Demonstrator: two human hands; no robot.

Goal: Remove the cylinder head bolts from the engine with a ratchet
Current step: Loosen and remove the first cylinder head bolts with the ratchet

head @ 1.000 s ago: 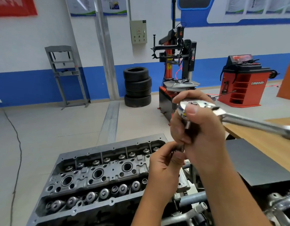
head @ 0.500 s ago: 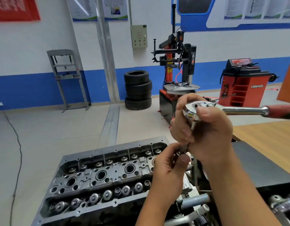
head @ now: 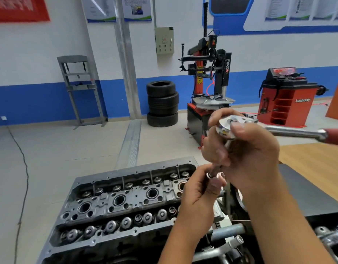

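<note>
The grey cylinder head point(head: 114, 204) lies open at lower left, with valve springs and round bores showing. Above its right end my right hand point(head: 246, 151) grips the chrome ratchet point(head: 290, 131) round its head, thumb on top. The ratchet's dark red handle runs off to the right. A thin extension bar hangs down from the head. My left hand point(head: 200, 195) pinches the lower end of that bar, where a small silver socket or bolt head point(head: 212, 174) shows between the fingers. What hangs below the fingers is hidden.
A wooden table point(head: 316, 164) and a black panel point(head: 305, 193) lie to the right. Pipes and engine fittings point(head: 231, 235) sit below my hands. Further back stand a tyre stack point(head: 162, 103), a tyre changer point(head: 210, 88), a red wheel balancer point(head: 286, 98) and a grey press frame point(head: 78, 88).
The ratchet handle has swung from pointing down-right to nearly level on the right. Both hands have kept their grip, and the view has tilted down slightly.
</note>
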